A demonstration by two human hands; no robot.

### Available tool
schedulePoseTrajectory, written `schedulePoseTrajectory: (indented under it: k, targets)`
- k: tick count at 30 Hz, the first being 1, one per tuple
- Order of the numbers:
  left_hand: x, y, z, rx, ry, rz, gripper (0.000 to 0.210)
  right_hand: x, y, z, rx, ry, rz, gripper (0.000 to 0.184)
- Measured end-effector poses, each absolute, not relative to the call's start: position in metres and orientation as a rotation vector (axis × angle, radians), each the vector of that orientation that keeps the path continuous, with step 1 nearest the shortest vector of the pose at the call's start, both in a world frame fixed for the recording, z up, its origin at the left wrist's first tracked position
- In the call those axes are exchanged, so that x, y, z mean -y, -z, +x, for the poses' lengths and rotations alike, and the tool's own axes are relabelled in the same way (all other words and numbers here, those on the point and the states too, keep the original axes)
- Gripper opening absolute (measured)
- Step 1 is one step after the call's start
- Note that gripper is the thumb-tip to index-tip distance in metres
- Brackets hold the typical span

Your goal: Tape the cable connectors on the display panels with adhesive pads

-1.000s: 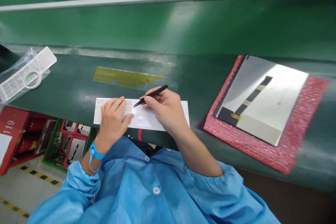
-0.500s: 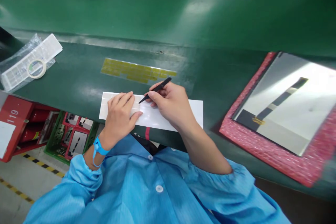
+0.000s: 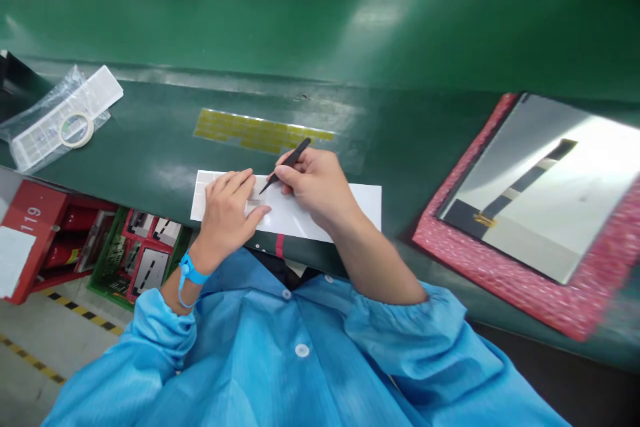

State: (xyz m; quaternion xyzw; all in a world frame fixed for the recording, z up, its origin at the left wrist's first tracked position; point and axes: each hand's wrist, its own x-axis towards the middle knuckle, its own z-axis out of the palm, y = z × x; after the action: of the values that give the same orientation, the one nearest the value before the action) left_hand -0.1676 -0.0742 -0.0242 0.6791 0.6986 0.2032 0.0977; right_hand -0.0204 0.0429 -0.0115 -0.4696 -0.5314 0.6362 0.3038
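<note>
A white sticker sheet (image 3: 360, 207) lies flat on the bench, its left part carrying pale rectangular labels. My left hand (image 3: 227, 210) rests on that left part with fingers stretched out, pressing nothing but the sheet. In my right hand (image 3: 317, 183) is a pair of black tweezers (image 3: 290, 161), gripped like a pen. Their tip points down and left, at the labels beside my left fingers; whether it has hold of a label I cannot tell. Just behind lies a clear strip with yellow tape pieces (image 3: 240, 130).
To the right, a display panel (image 3: 540, 213) lies on pink bubble wrap (image 3: 460, 257). At the far left are a tape roll (image 3: 90, 133) and bagged label sheets (image 3: 107, 90). Below the bench edge stand a red cabinet (image 3: 43, 203) and a green crate (image 3: 100, 280) holding panels.
My right hand has shifted slightly left, and the tweezers' tip sits a little further left over the labels. My left hand stays on the sheet. The whole view has shifted a little.
</note>
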Motion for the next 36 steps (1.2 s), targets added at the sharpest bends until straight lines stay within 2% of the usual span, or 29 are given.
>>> schedulePoseTrajectory:
  k: [5,10,13,17,21,24,32,36]
  targets:
    - [0.070,0.026,-0.179,-2.053,-0.640,2.046,0.049,-0.043,-0.002,0.010,1.219,-1.683,-1.108,0.020]
    - [0.060,0.015,-0.183,-2.039,-0.748,2.126,0.039,-0.057,-0.017,0.116,1.111,-1.436,-1.202,0.029]
    - [0.047,0.000,-0.151,-2.048,-0.844,2.234,0.034,-0.060,-0.013,0.192,0.992,-1.256,-1.317,0.040]
    - [0.025,-0.009,-0.062,-1.637,-0.888,2.420,0.035,-0.058,0.007,0.252,0.873,-1.178,-1.401,0.049]
    - [0.001,0.008,0.012,-1.543,-0.651,2.468,0.047,-0.059,0.026,0.265,0.823,-1.194,-1.411,0.050]
    - [-0.003,0.020,0.032,-1.551,-0.521,2.491,0.047,-0.064,0.028,0.265,0.799,-1.184,-1.390,0.048]
    - [0.004,0.013,0.036,-1.547,-0.564,2.565,0.040,-0.075,0.007,0.250,0.909,-1.271,-1.412,0.031]
    - [0.002,0.008,0.038,-1.553,-0.579,2.520,0.039,-0.069,-0.004,0.243,0.856,-1.163,-1.464,0.025]
